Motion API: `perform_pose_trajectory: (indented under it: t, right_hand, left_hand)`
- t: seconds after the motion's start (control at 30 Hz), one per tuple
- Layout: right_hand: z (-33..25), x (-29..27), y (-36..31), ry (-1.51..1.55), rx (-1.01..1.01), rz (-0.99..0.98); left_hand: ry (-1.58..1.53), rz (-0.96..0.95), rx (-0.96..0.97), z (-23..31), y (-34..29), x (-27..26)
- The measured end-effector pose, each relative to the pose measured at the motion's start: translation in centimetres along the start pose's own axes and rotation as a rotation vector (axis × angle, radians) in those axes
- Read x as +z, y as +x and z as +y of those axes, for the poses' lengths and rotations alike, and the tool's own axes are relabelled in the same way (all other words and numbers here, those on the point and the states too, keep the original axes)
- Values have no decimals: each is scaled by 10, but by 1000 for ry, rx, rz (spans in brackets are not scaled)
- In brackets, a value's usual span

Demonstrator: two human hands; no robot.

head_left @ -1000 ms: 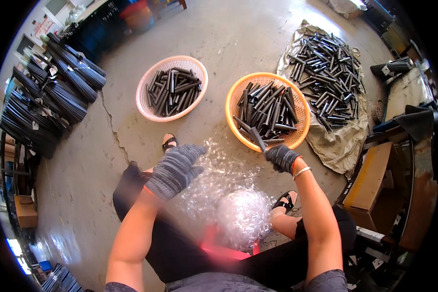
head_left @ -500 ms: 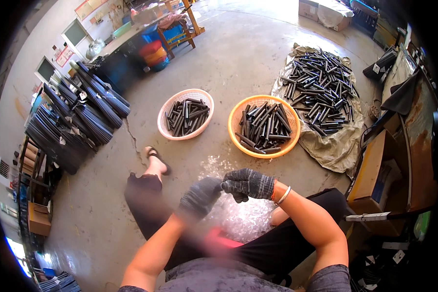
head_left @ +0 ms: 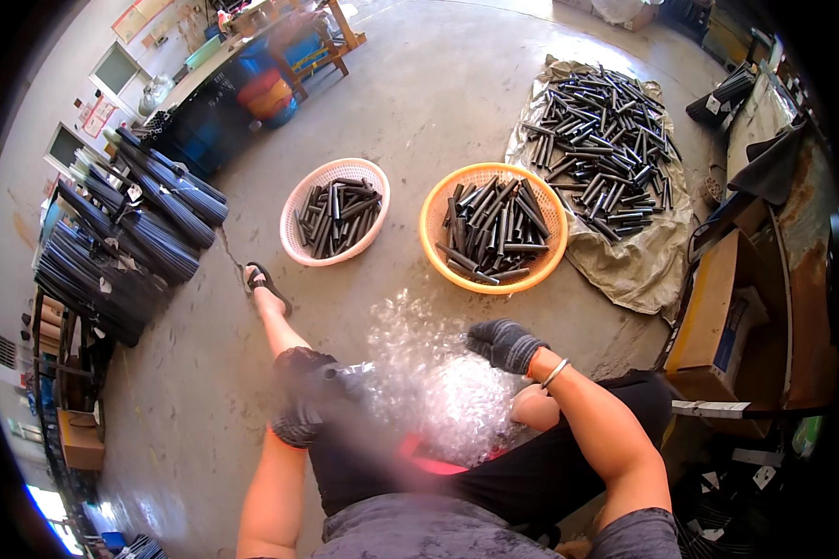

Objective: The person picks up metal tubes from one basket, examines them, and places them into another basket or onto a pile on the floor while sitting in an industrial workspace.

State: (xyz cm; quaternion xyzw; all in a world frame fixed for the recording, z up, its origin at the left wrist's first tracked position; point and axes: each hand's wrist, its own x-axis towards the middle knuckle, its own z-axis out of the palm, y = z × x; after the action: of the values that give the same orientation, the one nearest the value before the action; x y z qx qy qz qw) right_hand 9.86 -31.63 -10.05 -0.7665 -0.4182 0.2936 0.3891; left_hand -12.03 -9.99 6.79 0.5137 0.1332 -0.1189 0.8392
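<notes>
My left hand (head_left: 312, 401), in a dark grey knitted glove, is over my left knee beside the clear plastic scraps. It is blurred, and whether it holds anything cannot be made out. On the right of the scraps, my right hand (head_left: 505, 345) wears a matching glove. Its fingers are curled together, and anything between them is hidden. Below and between both hands lies a heap of crinkled clear plastic scraps (head_left: 438, 387). Something red (head_left: 429, 456) shows at the near edge of the heap, between my legs.
Ahead stand a pink basket (head_left: 287, 224) and an orange basket (head_left: 429, 247), both holding short black tubes. More tubes (head_left: 615, 149) are heaped on a tan sheet (head_left: 615, 270). A cardboard box (head_left: 713, 317) stands at right; bundled long black rods (head_left: 149, 224) lean at left.
My hands, close together before, have moved apart: the left toward my left knee, the right slightly rightward. More of the plastic heap shows between them. The whole view has shifted a little.
</notes>
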Motion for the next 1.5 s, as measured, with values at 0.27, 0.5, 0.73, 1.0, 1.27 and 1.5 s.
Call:
perform_pose_trajectory:
  t: [0.27,0.5,0.73,1.0,1.27,1.5]
  right_hand:
    - [0,8,2,-259,245,-539]
    - [-138,-13,12,442,-50,-98]
    - [-166,96,7,961,244,-218]
    - [-1,182,26,313,81,58]
    - [-146,99,12,747,155,42]
    - [-122,151,0,394,76,100]
  left_hand:
    - [702,389,31,0,-51,-72]
    - [642,226,-12,-39,-15,-32]
    - [491,267,166,-10,-21,-34]
    - [-228,188,96,-55,-40,-60]
    - [-189,244,0,-46,-48,-68]
    - [-266,144,-83,-36,-42,-49]
